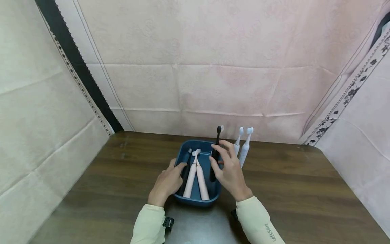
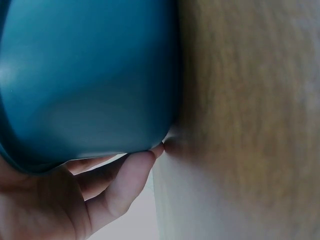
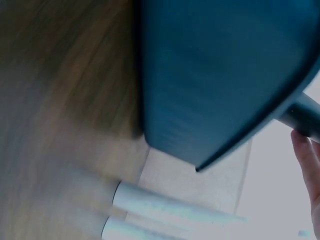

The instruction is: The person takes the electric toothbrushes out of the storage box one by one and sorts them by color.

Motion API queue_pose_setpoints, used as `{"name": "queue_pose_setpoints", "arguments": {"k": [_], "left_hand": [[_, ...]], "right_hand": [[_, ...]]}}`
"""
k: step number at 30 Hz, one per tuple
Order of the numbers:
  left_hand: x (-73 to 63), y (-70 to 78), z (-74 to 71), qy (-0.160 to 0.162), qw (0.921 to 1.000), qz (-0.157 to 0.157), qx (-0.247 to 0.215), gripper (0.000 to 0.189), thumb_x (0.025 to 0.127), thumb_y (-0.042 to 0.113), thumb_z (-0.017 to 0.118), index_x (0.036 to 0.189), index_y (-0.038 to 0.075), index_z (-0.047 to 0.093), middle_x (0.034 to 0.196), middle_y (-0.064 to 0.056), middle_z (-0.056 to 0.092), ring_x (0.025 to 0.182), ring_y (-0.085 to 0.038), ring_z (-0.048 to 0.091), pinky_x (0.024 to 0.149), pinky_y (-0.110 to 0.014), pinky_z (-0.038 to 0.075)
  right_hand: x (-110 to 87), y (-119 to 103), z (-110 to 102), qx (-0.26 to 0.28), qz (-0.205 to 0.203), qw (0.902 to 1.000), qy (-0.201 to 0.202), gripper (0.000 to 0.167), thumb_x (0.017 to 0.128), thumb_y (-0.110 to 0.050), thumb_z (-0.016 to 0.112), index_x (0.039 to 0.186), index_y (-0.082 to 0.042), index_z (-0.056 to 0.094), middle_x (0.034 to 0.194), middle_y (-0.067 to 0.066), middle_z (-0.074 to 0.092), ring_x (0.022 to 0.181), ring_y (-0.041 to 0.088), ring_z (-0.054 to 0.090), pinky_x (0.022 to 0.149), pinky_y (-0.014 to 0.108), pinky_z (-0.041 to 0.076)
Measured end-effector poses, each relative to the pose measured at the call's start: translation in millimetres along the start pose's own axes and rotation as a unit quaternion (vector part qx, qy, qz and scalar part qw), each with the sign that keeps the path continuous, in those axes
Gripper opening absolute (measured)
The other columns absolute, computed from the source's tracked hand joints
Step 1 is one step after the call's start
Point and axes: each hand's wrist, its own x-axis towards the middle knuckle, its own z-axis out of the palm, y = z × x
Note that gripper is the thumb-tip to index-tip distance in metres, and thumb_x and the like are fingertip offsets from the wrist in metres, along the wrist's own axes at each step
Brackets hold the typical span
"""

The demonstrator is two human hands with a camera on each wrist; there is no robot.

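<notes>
A black electric toothbrush [image 1: 215, 154] stands nearly upright at the right side of a blue bin [image 1: 198, 203], its bristle head above the rim. My right hand [image 1: 230, 169] pinches its handle between thumb and fingers. My left hand [image 1: 167, 183] grips the bin's left wall, with a digit over the rim and other fingers [image 2: 125, 187] against the outside. Inside the bin, two white electric toothbrushes [image 1: 190, 179] lean with their heads together. Another black electric toothbrush [image 1: 186, 174] lies along the left wall, partly hidden by my left hand.
Two pale blue electric toothbrushes [image 1: 244, 150] stand upright on the wooden table [image 1: 289, 189], just behind my right hand and to the right of the bin. A pale cloth [image 1: 213, 88] hangs behind the table's back edge, with more cloth on both sides.
</notes>
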Motion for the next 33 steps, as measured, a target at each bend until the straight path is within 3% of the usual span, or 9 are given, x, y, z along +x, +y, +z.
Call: {"name": "queue_pose_setpoints", "arguments": {"k": [2, 7, 15, 19, 26, 33], "left_hand": [[0.1, -0.6, 0.4, 0.001, 1.0, -0.002, 0.0, 0.047, 0.097, 0.001, 0.055, 0.143, 0.008, 0.057, 0.154, -0.022, 0.038, 0.066, -0.023, 0.057, 0.071, -0.044, 0.055], [0.2, -0.1, 0.5, 0.002, 1.0, -0.001, 0.002, 0.047, 0.097, 0.0, 0.054, 0.143, 0.008, 0.057, 0.154, -0.022, 0.038, 0.069, -0.024, 0.059, 0.076, -0.049, 0.056], [0.0, -0.2, 1.0, 0.0, 1.0, -0.001, 0.005, 0.047, 0.097, 0.001, 0.054, 0.143, 0.008, 0.057, 0.155, -0.022, 0.037, 0.072, -0.026, 0.06, 0.08, -0.053, 0.056], [1.0, -0.7, 1.2, -0.002, 1.0, -0.001, 0.007, 0.047, 0.097, 0.001, 0.054, 0.144, 0.008, 0.057, 0.155, -0.022, 0.037, 0.073, -0.026, 0.06, 0.082, -0.053, 0.056], [1.4, -0.9, 0.1, -0.001, 1.0, 0.003, 0.008, 0.047, 0.097, 0.001, 0.054, 0.144, 0.008, 0.057, 0.154, -0.023, 0.037, 0.08, -0.03, 0.063, 0.084, -0.056, 0.055], [1.5, -0.8, 1.5, -0.002, 1.0, 0.004, 0.004, 0.047, 0.097, 0.001, 0.054, 0.144, 0.008, 0.057, 0.154, -0.023, 0.037, 0.08, -0.03, 0.063, 0.083, -0.055, 0.056]], "right_hand": [[-1.2, 2, -6, -0.003, -0.005, 0.9999, 0.014, 0.053, 0.08, 0.009, 0.079, 0.129, 0.001, 0.061, 0.136, 0.023, 0.047, 0.072, 0.02, 0.062, 0.06, 0.028, 0.059], [-3.4, 9, -20, 0.011, -0.015, 0.9982, 0.057, 0.056, 0.078, 0.014, 0.078, 0.13, 0.003, 0.06, 0.13, 0.027, 0.049, 0.086, 0.023, 0.067, 0.06, 0.029, 0.059], [-2.9, 21, -44, 0.012, -0.003, 0.9945, 0.104, 0.057, 0.077, 0.018, 0.077, 0.13, 0.009, 0.059, 0.13, 0.032, 0.05, 0.098, 0.028, 0.067, 0.062, 0.023, 0.058], [-4.9, 30, -58, -0.002, -0.006, 0.9937, 0.112, 0.06, 0.074, 0.022, 0.077, 0.131, 0.01, 0.06, 0.13, 0.032, 0.051, 0.102, 0.022, 0.065, 0.068, 0.017, 0.056], [-15.5, 52, -83, -0.059, 0.001, 0.9899, 0.128, 0.06, 0.071, 0.021, 0.08, 0.127, 0.01, 0.062, 0.127, 0.031, 0.055, 0.101, 0.033, 0.064, 0.074, 0.006, 0.049], [-23.7, 67, -107, -0.11, 0.016, 0.9861, 0.124, 0.061, 0.072, 0.02, 0.08, 0.129, 0.009, 0.062, 0.128, 0.031, 0.055, 0.099, 0.033, 0.064, 0.075, 0.0, 0.042]]}}
